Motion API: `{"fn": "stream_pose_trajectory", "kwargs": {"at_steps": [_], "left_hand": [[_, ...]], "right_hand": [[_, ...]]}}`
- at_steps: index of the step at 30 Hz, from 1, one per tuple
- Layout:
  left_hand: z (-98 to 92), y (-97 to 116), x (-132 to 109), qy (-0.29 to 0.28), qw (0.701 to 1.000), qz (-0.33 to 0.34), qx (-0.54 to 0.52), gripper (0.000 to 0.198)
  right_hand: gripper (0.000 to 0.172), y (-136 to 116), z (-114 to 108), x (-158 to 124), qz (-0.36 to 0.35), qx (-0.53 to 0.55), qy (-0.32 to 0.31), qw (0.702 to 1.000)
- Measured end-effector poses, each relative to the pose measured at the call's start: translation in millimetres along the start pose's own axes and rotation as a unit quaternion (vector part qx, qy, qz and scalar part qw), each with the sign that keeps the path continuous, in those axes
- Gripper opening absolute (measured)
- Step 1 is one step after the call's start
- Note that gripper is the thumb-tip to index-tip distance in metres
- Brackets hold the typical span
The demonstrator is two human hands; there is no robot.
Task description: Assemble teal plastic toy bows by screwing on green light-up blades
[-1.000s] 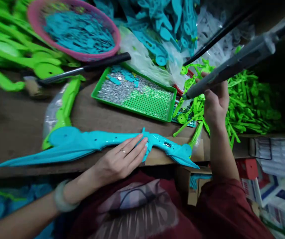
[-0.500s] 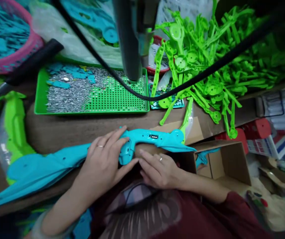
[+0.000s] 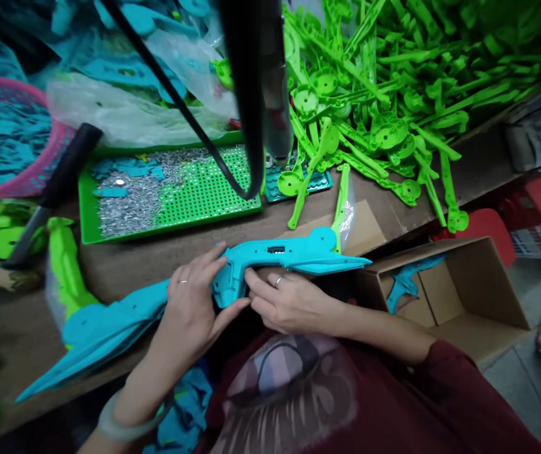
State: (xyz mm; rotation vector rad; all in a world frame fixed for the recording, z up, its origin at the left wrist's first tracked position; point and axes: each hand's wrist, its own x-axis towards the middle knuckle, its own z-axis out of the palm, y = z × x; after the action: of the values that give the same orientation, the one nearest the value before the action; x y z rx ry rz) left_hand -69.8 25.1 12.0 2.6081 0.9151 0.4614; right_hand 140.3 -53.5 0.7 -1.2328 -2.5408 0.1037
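Note:
A blue plastic toy bow (image 3: 294, 252) with green end pieces lies along the near edge of the bench. My left hand (image 3: 195, 284) wraps round its middle beside the grip, thumb stretched along the lower end. My right hand (image 3: 289, 302) is on the other side of the grip, fingers curled and pressed together at its inner edge; the fingertips are partly hidden, so what they pinch, if anything, does not show. A small slot with metal in it shows on the bow's upper face. The green limb (image 3: 69, 271) at the left has clear film on it.
Behind the bow stands a green tray (image 3: 214, 189) with screws and small blue pieces. A power screwdriver (image 3: 275, 94) and black cable hang over it. Green parts (image 3: 388, 132) heap up at right. A hammer (image 3: 69, 164), pink basket (image 3: 57, 145) and cardboard box (image 3: 483, 284) stand around.
The view has shifted, showing more of the box and bench at left. My right fingers now sit closer up against the grip; my left hand keeps its hold on the toy bow.

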Motion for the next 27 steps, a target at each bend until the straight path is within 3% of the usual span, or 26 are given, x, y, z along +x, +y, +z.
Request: {"fn": "stream_pose_trajectory", "kwargs": {"at_steps": [5,10,16,19,23,25,27], "left_hand": [[2.1,-3.6,-3.5,-0.011,1.0,-0.003,0.018,0.057],[4.1,-7.7,-8.2,-0.018,0.999,-0.008,0.033,0.057],[-6.5,-7.7,-5.4,-0.044,0.998,0.031,0.028,0.06],[-10.8,-8.4,-3.6,-0.064,0.996,0.061,0.026,0.067],[-6.7,-8.9,-3.2,-0.046,0.994,0.087,0.046,0.073],[-2.1,-7.8,-4.2,-0.02,0.994,0.089,0.067,0.072],[3.1,-5.9,-6.0,0.003,0.991,0.097,0.088,0.071]], "right_hand": [[0.027,4.7,-8.7,1.2,0.023,0.047,-0.054,0.997],[0.019,12.9,-10.4,-2.3,-0.073,-0.005,-0.024,0.997],[0.027,-10.2,-9.2,5.7,0.044,-0.023,-0.065,0.997],[0.026,-5.4,-2.4,-4.1,0.018,0.05,0.014,0.999],[0.026,9.3,12.1,-23.2,0.035,0.09,0.213,0.972],[0.024,7.9,14.2,-29.1,0.03,0.063,0.249,0.966],[0.022,1.6,7.2,-33.1,-0.017,0.039,0.249,0.968]]}}
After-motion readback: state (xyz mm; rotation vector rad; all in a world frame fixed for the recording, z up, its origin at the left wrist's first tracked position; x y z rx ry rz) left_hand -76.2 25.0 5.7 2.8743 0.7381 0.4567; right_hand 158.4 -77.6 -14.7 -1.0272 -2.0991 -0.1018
